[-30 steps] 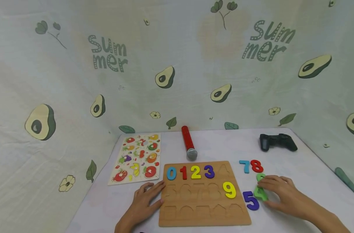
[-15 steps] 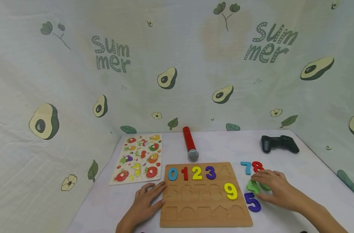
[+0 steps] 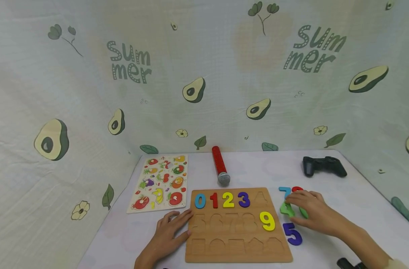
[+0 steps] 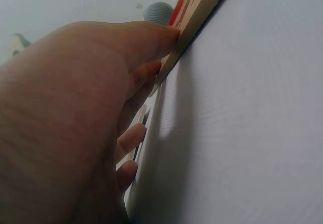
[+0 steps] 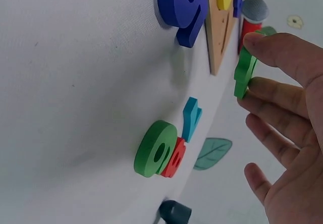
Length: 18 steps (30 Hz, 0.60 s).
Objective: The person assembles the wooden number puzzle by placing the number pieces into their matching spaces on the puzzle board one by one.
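In the head view my right hand [image 3: 317,212] is above the table right of the wooden number board [image 3: 238,256]. It pinches a green number 4 [image 5: 245,70] between thumb and fingertips, lifted off the table in the right wrist view. Beneath and around it lie a purple 5 [image 3: 293,235], a green 6 [image 5: 144,156], a blue 7 [image 3: 285,190] and a red 8 [image 5: 174,158], the last partly hidden in the head view. My left hand [image 3: 169,235] touches the board's left edge with thumb and fingertips. Blue 0, red 1, yellow 2, purple 3 and yellow 9 [image 3: 267,221] sit in the board.
A fruit picture board [image 3: 160,183] lies at the back left. Behind the number board is a red microphone [image 3: 219,162], and a black game controller [image 3: 323,166] lies at the back right. A printed cloth [image 3: 221,56] hangs behind the table [image 3: 258,168].
My right hand has taken hold of the green 4 and lifted it, moving slightly left and away from the 5. My left hand stays at the board's edge.
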Tool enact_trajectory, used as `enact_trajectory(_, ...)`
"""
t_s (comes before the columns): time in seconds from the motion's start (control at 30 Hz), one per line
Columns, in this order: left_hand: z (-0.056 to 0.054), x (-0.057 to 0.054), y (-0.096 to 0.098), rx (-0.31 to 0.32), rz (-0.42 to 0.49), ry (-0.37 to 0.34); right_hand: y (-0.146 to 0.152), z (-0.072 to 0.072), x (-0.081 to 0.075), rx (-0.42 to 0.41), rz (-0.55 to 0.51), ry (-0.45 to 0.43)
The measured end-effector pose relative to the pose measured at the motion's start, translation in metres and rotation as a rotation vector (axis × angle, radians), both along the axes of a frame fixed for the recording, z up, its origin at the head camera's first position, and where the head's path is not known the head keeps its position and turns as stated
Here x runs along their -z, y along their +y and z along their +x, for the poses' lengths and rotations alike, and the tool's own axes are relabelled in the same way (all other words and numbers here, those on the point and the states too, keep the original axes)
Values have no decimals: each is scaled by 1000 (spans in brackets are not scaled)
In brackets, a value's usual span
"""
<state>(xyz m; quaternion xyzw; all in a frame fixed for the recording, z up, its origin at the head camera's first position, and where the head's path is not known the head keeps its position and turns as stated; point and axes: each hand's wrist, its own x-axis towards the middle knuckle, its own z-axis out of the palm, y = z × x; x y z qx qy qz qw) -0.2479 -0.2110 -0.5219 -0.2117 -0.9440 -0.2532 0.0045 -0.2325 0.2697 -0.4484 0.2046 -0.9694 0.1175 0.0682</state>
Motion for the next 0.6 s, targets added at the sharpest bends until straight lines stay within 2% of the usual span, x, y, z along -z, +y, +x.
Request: enact_trajectory(0.6,-1,1,0,5,-1,2,-13,-17,0,-15,-14,4)
